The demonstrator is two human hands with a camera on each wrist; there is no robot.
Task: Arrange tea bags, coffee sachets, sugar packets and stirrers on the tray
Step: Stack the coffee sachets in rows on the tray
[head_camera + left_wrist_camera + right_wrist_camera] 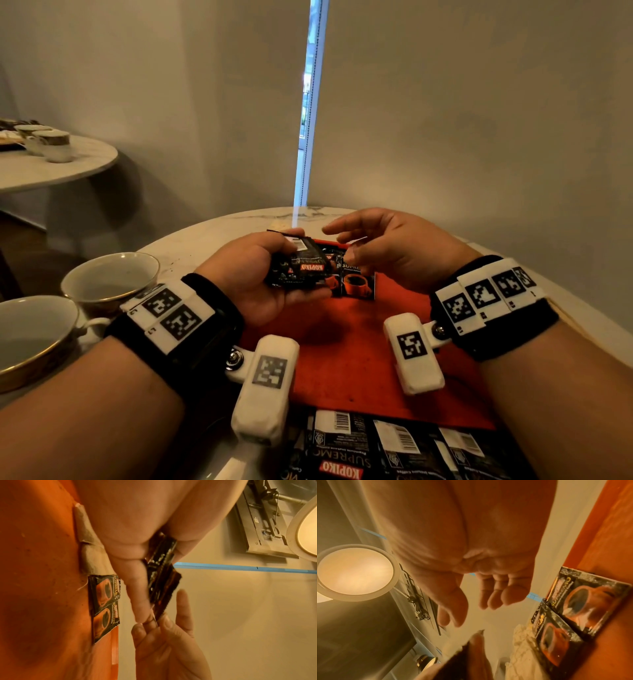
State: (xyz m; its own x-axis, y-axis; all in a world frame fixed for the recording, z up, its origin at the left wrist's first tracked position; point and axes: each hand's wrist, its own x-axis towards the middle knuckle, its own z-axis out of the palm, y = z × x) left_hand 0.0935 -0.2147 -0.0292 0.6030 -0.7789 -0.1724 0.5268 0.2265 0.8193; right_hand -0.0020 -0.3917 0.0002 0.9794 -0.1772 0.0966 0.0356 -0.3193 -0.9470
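My left hand grips a small stack of black Kopiko coffee sachets just above the far end of the red tray. Close to the stack's right end hovers my right hand, fingers relaxed and spread, with nothing in it. In the right wrist view its fingers show a gap to the stack's tip. Two sachets with an orange cup picture lie flat side by side on the tray. Pale tea bags lie beside them at the tray's far edge.
More black coffee sachets lie on the white round table in front of the tray's near edge. Two gold-rimmed cups stand to the left. A second round table with cups stands further left.
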